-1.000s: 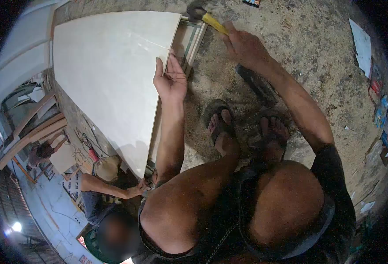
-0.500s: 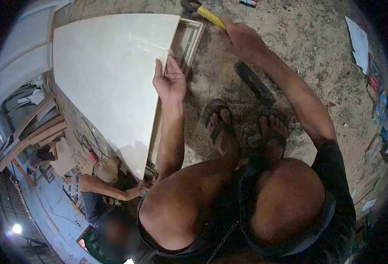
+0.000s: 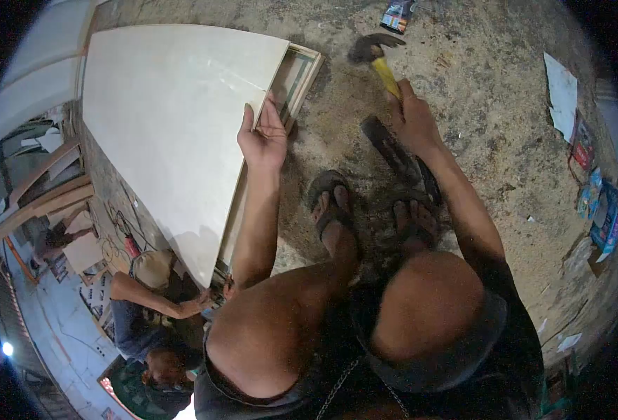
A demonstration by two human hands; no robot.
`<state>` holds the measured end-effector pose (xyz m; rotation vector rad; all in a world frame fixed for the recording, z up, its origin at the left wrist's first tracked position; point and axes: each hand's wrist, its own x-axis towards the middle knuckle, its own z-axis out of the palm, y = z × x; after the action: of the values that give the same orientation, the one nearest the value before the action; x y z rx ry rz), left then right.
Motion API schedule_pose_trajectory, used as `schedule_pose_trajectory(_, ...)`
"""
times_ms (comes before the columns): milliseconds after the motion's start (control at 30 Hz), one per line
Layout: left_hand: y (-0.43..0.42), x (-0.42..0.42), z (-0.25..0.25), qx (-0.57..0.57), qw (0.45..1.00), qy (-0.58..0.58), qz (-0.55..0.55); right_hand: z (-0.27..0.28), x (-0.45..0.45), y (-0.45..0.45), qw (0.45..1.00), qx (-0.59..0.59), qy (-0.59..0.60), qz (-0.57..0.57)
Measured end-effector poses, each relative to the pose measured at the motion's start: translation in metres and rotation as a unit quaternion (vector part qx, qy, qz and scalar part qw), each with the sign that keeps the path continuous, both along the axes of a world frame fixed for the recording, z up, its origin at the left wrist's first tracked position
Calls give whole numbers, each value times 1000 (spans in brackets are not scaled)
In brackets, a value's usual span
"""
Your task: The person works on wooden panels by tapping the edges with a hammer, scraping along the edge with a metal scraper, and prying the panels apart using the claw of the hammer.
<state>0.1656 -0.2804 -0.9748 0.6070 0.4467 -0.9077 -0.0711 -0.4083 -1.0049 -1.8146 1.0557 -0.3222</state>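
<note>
So, far left there's some curved timber, then a co-worker crouched down, with that person's hand by the board's bottom corner. The big white board lies over a wooden frame that pokes out along its right side. My left hand is palm up at that edge, thumb over the face and fingers on the other side; can't tell if it's actually pinching or just resting there. Sandals on the floor next, plus some dark strip. My right hand is wrapped around a yellow-handled hammer, up off to the right and well apart from the board. I'd call this steadying the edge between hammer hits. A next hit calls for flush edges and left fingers out of the way, imo. Far right, just a pale sheet.
</note>
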Motion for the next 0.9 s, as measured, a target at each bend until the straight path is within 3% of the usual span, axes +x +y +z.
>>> schedule_pose_trajectory(133,-3,0,-3,3,1000,-14,-4,-8,-42,3,1000,-17,-22,-7)
schedule_pose_trajectory(233,-2,7,-3,-11,1000,0,-9,-3,-61,-3,999,41,22,-8)
schedule_pose_trajectory(300,1,7,-1,-28,999,5,-17,6,-72,-12,999,-32,12,8)
schedule_pose_trajectory(533,-5,9,1,-12,1000,-11,7,34,-74,-46,996,-87,-6,35)
schedule_pose_trajectory(767,-5,3,8,27,999,-18,30,42,-66,-45,999,-42,13,22)
schedule_pose_trajectory(900,-1,6,15,-35,999,6,23,32,-52,-39,999,-10,23,45)
